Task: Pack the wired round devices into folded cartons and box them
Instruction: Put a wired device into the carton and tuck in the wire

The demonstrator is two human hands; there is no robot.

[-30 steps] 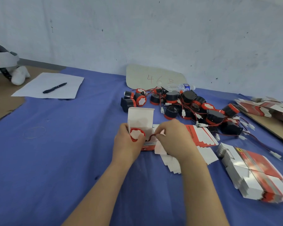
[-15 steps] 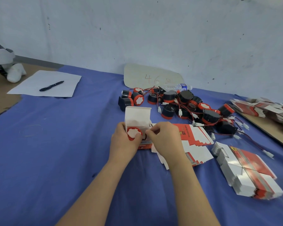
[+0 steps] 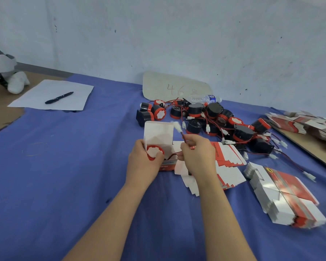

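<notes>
A white carton (image 3: 159, 135) with a red side stands open on the blue cloth, its lid flap upright. Inside its mouth sits a round device (image 3: 154, 152) with a red rim and white face. My left hand (image 3: 142, 163) grips the carton and the device from the left. My right hand (image 3: 197, 155) pinches the device's red-and-black wire (image 3: 183, 135), and the wire's white plug (image 3: 176, 126) sticks up, blurred. Behind the carton lies a pile of several black-and-red wired devices (image 3: 207, 119).
Flat red-and-white carton blanks (image 3: 228, 153) lie under my right hand; a thick stack (image 3: 284, 196) sits at right, more at the far right (image 3: 305, 123). A paper sheet with a pen (image 3: 59, 97) lies far left. A cardboard sign (image 3: 175, 87) and bottle (image 3: 205, 99) stand near the wall.
My right hand has lifted from the carton's mouth and drawn the wire up, so the white plug now sticks above the fingers. My left hand still holds the carton with the device inside.
</notes>
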